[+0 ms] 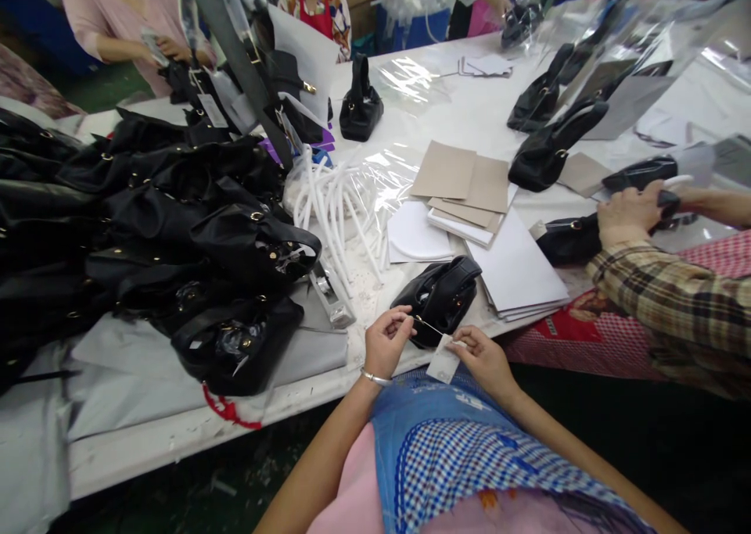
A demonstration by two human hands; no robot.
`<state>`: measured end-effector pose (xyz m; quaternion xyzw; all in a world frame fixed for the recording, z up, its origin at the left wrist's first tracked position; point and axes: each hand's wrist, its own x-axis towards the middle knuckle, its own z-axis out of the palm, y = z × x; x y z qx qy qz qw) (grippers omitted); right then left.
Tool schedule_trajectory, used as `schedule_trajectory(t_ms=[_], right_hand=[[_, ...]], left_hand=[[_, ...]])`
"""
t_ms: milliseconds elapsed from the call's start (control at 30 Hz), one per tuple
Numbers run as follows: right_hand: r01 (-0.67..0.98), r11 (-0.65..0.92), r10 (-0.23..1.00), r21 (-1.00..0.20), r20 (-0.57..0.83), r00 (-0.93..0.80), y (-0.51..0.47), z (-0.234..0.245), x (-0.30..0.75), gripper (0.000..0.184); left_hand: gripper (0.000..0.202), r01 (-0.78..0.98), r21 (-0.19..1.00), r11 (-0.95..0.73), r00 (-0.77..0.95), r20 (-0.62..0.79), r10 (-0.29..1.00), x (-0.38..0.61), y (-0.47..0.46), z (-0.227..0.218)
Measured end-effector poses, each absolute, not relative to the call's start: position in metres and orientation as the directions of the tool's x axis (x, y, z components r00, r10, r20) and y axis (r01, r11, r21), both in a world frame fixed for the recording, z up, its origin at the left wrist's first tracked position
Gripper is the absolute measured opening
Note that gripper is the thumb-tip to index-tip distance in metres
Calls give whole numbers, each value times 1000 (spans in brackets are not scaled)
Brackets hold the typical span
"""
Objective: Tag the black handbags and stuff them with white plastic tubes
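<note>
tabletop [481, 120]: lined at left by heaped black bags [146, 213] | blue bin [392, 32]: topped with clear plastic | black handbag [440, 288]: set at near edge, just ahead of both grips, long axis slanted away rightward, left grip [389, 338] nearer, its pinch can't be told | tag [441, 363]: pinched by right grip [482, 356] | string [432, 328]: stretched tag-to-bag

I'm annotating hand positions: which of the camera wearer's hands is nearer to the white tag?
Right. The right hand holds the white tag near its upper edge; the left hand is apart from it, off to its left, beside the black bag.
</note>
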<state>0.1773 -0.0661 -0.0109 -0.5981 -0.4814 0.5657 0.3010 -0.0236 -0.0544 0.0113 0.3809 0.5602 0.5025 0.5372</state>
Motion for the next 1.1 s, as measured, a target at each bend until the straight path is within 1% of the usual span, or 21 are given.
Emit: schedule_trajectory(t_ms=[100,200,233,333,367,400,433,500,567,633,667,767,833,933,1000,1100], right_hand=[[366,-274,943,-889,-324,-80,-64,-7,178,25],[390,-220,956,-894,-277,-96,-63,-4,178,23],[395,-176,966,-902,-236,-108,-63,-3,177,21],[445,5,991,-896,-54,-118,-63,4,176,16],[458,30,994,-889,-23,-111,-62,7,175,15],[460,21,995,-888,-27,-97,-61,11,174,15],[448,-23,994,-894,-67,-82,-61,14,174,15],[378,-175,975,-909,-214,-63,-60,19,172,18],[259,-338,931,-905,-362,-48,-60,21,171,23],[121,-446,890,-887,-453,-43,-61,21,171,30],[61,-475,877,-878,-478,-46,-61,20,170,34],[-61,-507,862,-860,-505,-56,-62,18,170,44],[-93,-512,859,-854,-509,-62,-63,18,169,44],[-91,-503,864,-859,-499,-64,-64,17,169,38],[-69,-472,882,-879,-470,-45,-65,15,169,34],[-25,-438,899,-899,-438,9,-67,9,170,33]], left_hand=[[24,-185,944,273,-36,-284,958,-16,-51,18],[23,-202,930,306,6,-311,950,-9,-49,18],[23,-205,929,308,3,-314,949,-7,-48,17],[25,-191,927,323,6,-328,945,-4,-47,14],[26,-176,926,334,12,-337,941,-3,-47,13],[26,-156,926,344,18,-346,938,-3,-48,13],[25,-131,928,350,23,-350,936,-3,-48,13],[23,-73,938,339,25,-338,941,-2,-50,14],[22,-39,945,324,27,-323,946,-1,-52,16],[24,-40,941,335,40,-334,942,1,-54,20],[25,-49,936,349,53,-347,936,1,-55,22],[27,-63,923,379,94,-373,923,2,-56,29],[27,-58,925,376,99,-369,924,3,-56,31],[24,-26,939,344,85,-340,936,3,-57,31],[23,5,947,320,86,-319,944,4,-59,29],[25,95,958,269,98,-278,956,4,-61,30]])
